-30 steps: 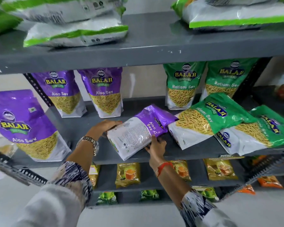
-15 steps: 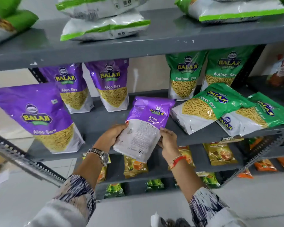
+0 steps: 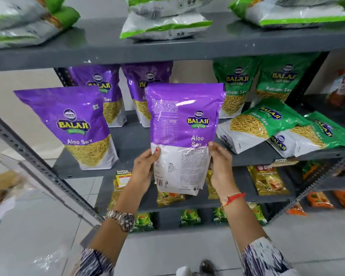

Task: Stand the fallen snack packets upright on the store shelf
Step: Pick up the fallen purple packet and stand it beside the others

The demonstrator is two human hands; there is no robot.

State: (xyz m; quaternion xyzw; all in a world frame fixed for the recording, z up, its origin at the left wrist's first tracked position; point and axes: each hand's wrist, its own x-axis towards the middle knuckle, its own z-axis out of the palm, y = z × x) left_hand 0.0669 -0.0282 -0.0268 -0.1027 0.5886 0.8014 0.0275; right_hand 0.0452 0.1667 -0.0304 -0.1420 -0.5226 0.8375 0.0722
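Your sleeves are cut off at the bottom edge. Your left hand (image 3: 145, 170) and right hand (image 3: 220, 166) each grip a lower side of the purple Aloo Sev packet (image 3: 184, 134), held upright in front of the grey shelf (image 3: 131, 136). It hides part of a purple packet behind. Two green Ratlami Sev packets (image 3: 267, 126) lie fallen at right.

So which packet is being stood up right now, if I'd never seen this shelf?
Look at the grey metal middle shelf, between the purple and green rows. The glossy purple-and-white Aloo Sev pouch is held off it by the left hand and right hand. Unlike its neighbours, its printed back faces you.
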